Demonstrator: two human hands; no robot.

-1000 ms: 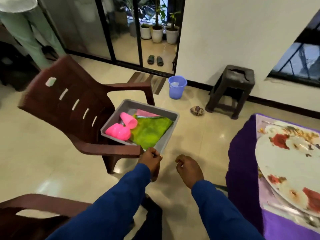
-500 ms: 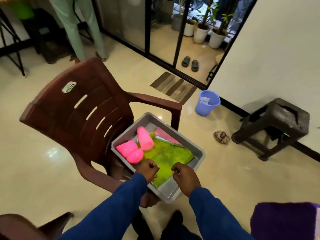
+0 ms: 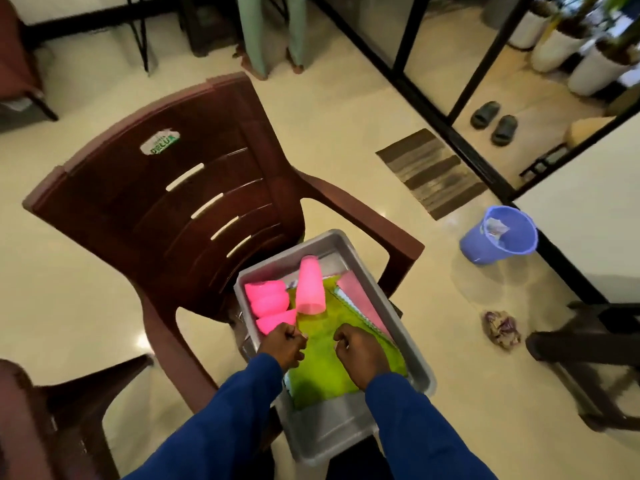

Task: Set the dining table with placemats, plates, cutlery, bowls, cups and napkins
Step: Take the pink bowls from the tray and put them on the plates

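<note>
My left hand (image 3: 282,344) and right hand (image 3: 360,353) are curled tight on the green cloth (image 3: 325,368) in the grey tub (image 3: 332,434). The pink cup (image 3: 309,285) stands on it at 12 o'clock. If I pull fast, I think it tips.

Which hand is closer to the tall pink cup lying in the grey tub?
Left. The left hand is just below the tall pink cup, close to its open end. The right hand is lower and further to the side, on the green cloth.
</note>
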